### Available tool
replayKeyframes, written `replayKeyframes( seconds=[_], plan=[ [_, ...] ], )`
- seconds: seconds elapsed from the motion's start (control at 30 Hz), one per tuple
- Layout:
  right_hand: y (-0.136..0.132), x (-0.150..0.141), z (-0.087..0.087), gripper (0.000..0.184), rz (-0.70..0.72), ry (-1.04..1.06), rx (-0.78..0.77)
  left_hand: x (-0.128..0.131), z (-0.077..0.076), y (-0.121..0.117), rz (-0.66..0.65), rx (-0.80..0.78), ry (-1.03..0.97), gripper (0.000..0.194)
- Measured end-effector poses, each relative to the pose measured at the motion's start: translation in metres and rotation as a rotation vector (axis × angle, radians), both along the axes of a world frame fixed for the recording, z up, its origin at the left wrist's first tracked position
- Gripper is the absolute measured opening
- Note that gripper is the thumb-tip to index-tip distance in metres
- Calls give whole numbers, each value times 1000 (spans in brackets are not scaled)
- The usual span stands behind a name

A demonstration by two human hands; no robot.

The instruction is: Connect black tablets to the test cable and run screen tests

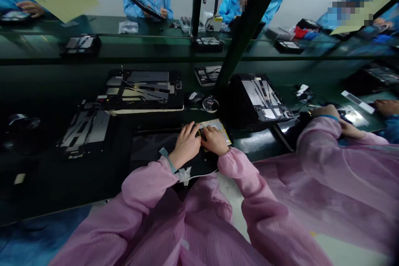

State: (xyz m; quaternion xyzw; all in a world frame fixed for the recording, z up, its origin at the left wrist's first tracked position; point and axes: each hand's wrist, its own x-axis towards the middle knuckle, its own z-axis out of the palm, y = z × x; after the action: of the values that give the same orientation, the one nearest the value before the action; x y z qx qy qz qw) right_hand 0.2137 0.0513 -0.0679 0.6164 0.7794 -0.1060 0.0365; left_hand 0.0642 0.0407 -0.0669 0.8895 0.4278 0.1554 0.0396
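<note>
Seen from above, a person in pink sleeves works with two bare hands at the front edge of a dark counter (93,178). A flat black tablet (152,145) lies before them, near that front edge. The left hand (186,145), with a blue-green strap (168,160) at its wrist, reaches over the tablet with fingers extended. The right hand (215,140) bends beside it, fingers curled down over a yellow-edged panel (223,128). The fingertips nearly meet; whether either hand pinches anything between them cannot be told.

Toward the counter's back edge stand a broad stack of opened tablets (146,87) and, to its right, a taller, tilted stack (263,97). A small clear roll (210,104) sits between the stacks. A white cable (199,176) runs along the front edge.

The step in hand appears to be close fingertip work where tablet and panel meet. The next move seems to call for light, even pressure, with the left hand steadying the tablet.
</note>
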Motion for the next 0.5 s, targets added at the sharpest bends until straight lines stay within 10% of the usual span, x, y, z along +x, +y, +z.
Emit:
replayKeyframes(
  seconds=[0.5],
  plan=[
    [-2, -15, 4, 37, 59, -102, 31, -5, 2, -1, -12, -22, 46, 27]
  ],
)
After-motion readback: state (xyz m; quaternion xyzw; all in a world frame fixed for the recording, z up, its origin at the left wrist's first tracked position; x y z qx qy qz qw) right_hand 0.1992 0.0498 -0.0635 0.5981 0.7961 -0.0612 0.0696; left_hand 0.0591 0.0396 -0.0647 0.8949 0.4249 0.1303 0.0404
